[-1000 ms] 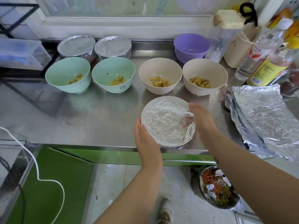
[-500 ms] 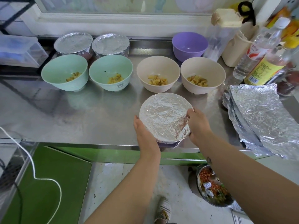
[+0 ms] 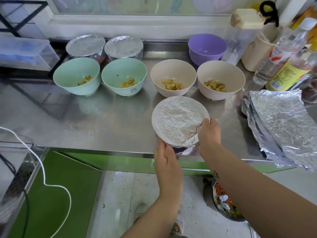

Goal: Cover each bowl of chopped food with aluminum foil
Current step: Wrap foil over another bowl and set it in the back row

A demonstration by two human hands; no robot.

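1. The foil-covered bowl sits at the near edge of the counter, in front of four open bowls.
2. The right hand curls on its right rim, pinching foil down; the left hand lies against the near-left side, fingertips hidden, so I cannot tell if it grips.
3. Foil looks thin and tearable: press at the rim, hold the bowl's stiff wall.

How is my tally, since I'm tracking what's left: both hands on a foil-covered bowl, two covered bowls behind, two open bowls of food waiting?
Wrong on the open bowls: the head view shows four waiting, two green bowls and two beige bowls. The left hand and right hand are on the foil-covered bowl, with two covered bowls behind.
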